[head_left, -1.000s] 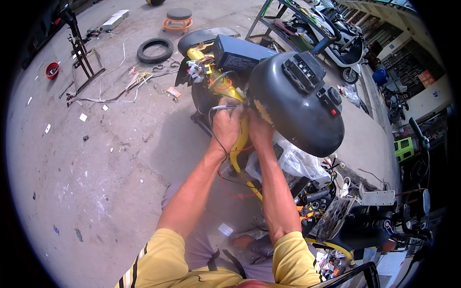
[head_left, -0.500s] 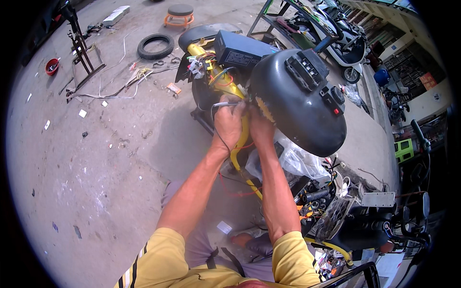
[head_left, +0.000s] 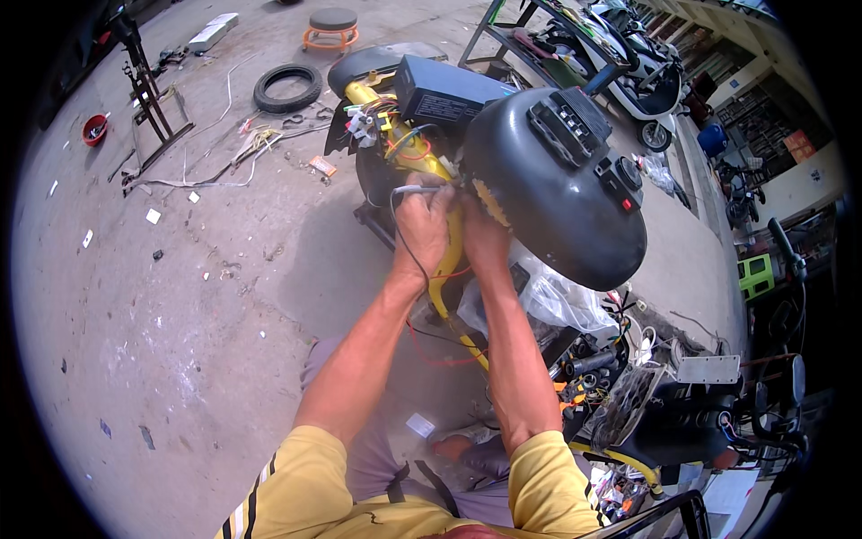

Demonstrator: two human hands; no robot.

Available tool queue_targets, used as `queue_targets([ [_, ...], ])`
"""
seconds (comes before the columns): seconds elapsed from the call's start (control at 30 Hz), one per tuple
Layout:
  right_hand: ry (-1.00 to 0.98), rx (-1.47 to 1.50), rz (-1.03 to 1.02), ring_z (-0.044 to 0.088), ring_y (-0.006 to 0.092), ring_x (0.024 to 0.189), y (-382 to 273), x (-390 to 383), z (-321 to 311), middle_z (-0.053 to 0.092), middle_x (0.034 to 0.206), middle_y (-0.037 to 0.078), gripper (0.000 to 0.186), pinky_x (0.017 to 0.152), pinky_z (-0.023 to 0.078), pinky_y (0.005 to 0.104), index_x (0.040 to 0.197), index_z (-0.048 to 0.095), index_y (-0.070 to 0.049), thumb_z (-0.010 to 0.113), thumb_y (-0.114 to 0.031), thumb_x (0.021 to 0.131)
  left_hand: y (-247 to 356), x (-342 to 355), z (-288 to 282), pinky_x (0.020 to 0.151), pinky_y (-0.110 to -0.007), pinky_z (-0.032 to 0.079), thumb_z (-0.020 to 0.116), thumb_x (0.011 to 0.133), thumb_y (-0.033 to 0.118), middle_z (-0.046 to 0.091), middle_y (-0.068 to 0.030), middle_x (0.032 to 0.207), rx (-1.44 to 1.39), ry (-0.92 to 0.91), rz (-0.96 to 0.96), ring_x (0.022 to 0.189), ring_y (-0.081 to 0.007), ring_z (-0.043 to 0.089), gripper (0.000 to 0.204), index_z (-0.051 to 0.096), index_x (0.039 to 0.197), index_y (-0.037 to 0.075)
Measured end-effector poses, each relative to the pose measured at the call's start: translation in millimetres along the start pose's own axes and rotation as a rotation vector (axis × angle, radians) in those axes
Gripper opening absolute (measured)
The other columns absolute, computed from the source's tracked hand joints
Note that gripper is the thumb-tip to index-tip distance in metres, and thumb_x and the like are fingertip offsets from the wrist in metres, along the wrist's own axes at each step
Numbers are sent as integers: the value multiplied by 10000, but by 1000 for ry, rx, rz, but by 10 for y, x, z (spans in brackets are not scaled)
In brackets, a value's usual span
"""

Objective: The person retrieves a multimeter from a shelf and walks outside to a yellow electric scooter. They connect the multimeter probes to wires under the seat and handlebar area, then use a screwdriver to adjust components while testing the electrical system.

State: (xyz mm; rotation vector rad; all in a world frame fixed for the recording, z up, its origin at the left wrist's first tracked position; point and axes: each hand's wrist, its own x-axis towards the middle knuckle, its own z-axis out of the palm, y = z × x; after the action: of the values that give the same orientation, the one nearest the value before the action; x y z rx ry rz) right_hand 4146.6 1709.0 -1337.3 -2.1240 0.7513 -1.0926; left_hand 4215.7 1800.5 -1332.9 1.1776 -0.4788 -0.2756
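My left hand (head_left: 420, 225) is closed round a slim grey probe-like pen (head_left: 417, 189) with a dark cable (head_left: 406, 244) hanging from its back end. Its tip points right, toward the yellow frame tube (head_left: 446, 265) of a stripped scooter. My right hand (head_left: 485, 235) reaches in close beside it, below the edge of a big black rounded shell (head_left: 548, 198); its fingers are mostly hidden. Above the hands, a bundle of coloured wires and connectors (head_left: 382, 121) lies on the frame. Next to it rests a dark box-shaped battery (head_left: 453, 90). Thin red wire hangs below my wrists.
Clear plastic sheeting (head_left: 561, 296) and a heap of parts lie right of my right forearm. A loose tyre (head_left: 287, 88), a round stool (head_left: 331, 29) and a red bowl (head_left: 94, 130) stand on the ground farther off. Parked scooters (head_left: 651, 90) line the right side.
The whole view has shifted very slightly. Both hands keep the same place at the frame, and the left still grips the pen.
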Motion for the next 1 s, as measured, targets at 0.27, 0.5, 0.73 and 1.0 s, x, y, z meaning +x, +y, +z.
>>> queue_targets([
  [0.27, -33, -70, -87, 724, 300, 909, 13, 4, -30, 756, 988, 139, 176, 818, 546, 428, 1099, 740, -25, 668, -113, 965, 99, -18, -12, 809, -333, 565, 651, 1030, 147, 738, -136, 937, 143, -60, 91, 882, -203, 736, 203, 573, 1116, -20],
  [0.5, -62, -132, -84, 711, 361, 941, -80, -49, -71, 742, 1015, 178, 186, 823, 533, 462, 1101, 726, -14, 646, -114, 965, 55, -1, -21, 778, -360, 558, 661, 1012, 131, 729, -151, 909, 267, -31, 144, 838, -233, 722, 174, 590, 1080, -13],
  [0.73, -86, 103, 102, 662, 324, 949, -313, -497, -475, 695, 1075, 230, 384, 884, 513, 435, 1322, 605, 60, 517, -169, 1026, 34, -22, 86, 803, -416, 534, 631, 1033, 171, 727, -205, 932, 344, -62, 130, 871, -338, 712, 207, 600, 1095, -24],
  [1.0, -102, 613, 294, 668, 133, 759, -1156, -1578, -1381, 655, 941, 57, 222, 724, 555, 310, 1265, 539, -22, 523, -10, 1044, -637, 386, -206, 827, -310, 528, 592, 1092, 215, 699, -105, 1019, 155, -147, 190, 893, -164, 654, 266, 545, 1151, -41],
])
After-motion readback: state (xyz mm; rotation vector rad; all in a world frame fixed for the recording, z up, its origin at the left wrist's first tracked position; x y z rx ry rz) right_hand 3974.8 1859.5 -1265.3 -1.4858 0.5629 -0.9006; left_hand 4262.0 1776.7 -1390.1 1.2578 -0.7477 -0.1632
